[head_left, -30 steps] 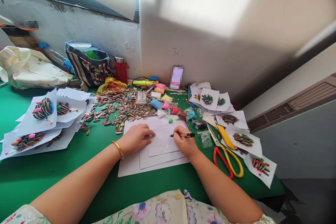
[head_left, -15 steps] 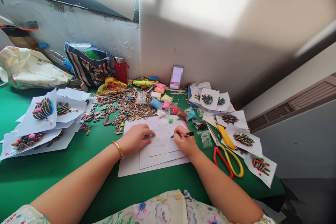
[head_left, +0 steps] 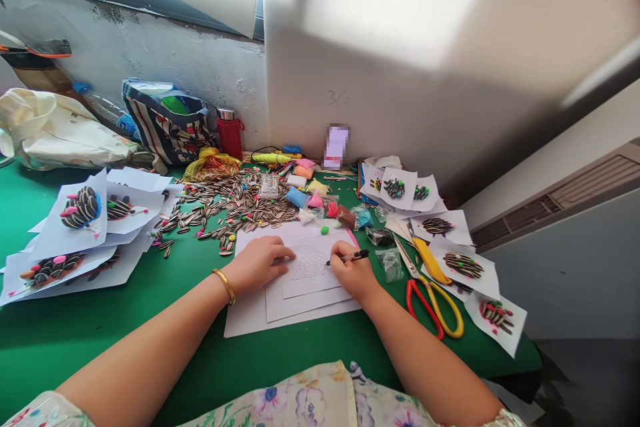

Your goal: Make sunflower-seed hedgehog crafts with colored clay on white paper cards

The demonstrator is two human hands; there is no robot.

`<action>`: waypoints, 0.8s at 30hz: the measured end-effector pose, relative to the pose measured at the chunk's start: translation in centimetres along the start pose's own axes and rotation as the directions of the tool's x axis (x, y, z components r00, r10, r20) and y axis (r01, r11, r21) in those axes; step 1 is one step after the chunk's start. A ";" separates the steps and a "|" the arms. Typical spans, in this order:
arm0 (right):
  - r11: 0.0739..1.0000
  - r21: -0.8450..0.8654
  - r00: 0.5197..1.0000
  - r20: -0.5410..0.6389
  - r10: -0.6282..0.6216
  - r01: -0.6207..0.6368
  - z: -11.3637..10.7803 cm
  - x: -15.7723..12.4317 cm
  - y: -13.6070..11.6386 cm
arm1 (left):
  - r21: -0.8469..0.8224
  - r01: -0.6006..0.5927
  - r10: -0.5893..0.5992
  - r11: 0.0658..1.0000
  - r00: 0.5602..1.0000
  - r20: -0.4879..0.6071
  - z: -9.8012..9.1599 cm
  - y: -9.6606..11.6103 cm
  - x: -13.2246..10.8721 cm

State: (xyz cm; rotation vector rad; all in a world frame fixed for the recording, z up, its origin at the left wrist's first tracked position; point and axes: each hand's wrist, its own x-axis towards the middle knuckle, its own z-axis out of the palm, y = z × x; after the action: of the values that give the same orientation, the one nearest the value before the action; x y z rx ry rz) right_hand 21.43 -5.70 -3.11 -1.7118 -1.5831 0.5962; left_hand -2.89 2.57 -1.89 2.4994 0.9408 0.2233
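"What carries everything?"

"A green-topped table (head_left: pixel 65 360), strewn with striped sunflower seeds (head_left: pixel 235 207)."

"What else lies on it?"

"Stacked white paper sheets (head_left: pixel 250 323), yellow-handled scissors (head_left: pixel 453 310) at the right, and loose sheets with seed collages (head_left: pixel 83 213) on both sides."

A black pen (head_left: pixel 351 255) is gripped in the right hand (head_left: pixel 353 273), its tip just beside a hedgehog outline (head_left: pixel 310 266) drawn on a small white sheet (head_left: pixel 313 287), which is held flat by the left hand (head_left: pixel 257 265) on larger sheets (head_left: pixel 300 312).

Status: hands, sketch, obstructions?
Right hand holding black pen at the hedgehog sketch. Left hand flat on the paper stack. Scissors off to the right, apart from the paper.
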 end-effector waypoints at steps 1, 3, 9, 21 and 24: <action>1.000 -0.004 1.000 -0.002 0.002 -0.002 0.0 0.0 0.0 | 0.000 -0.001 0.001 1.000 1.000 -0.002 0.0 0.0 0.0; 1.000 -0.001 1.000 0.000 0.001 -0.001 0.0 0.0 0.1 | 0.000 -0.001 0.001 1.000 1.000 -0.003 -0.1 0.1 0.0; 0.999 0.030 1.000 -0.002 -0.012 0.012 -0.2 0.2 0.4 | 0.001 0.001 -0.001 1.000 1.000 0.002 -0.1 0.1 0.0; 0.999 0.018 0.998 -0.050 -0.034 0.035 -0.3 0.3 0.4 | 0.009 0.005 -0.005 1.000 1.000 0.013 -0.2 0.3 0.0; 0.999 0.017 0.998 -0.051 -0.032 0.033 -0.2 0.3 0.4 | 0.011 0.004 -0.004 1.000 1.000 0.010 -0.2 0.3 0.1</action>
State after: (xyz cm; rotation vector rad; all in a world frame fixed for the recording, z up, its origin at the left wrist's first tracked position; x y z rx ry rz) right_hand 21.87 -5.44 -3.23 -1.6720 -1.5635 0.5451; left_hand -2.74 2.51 -1.62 2.5066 0.9450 0.2043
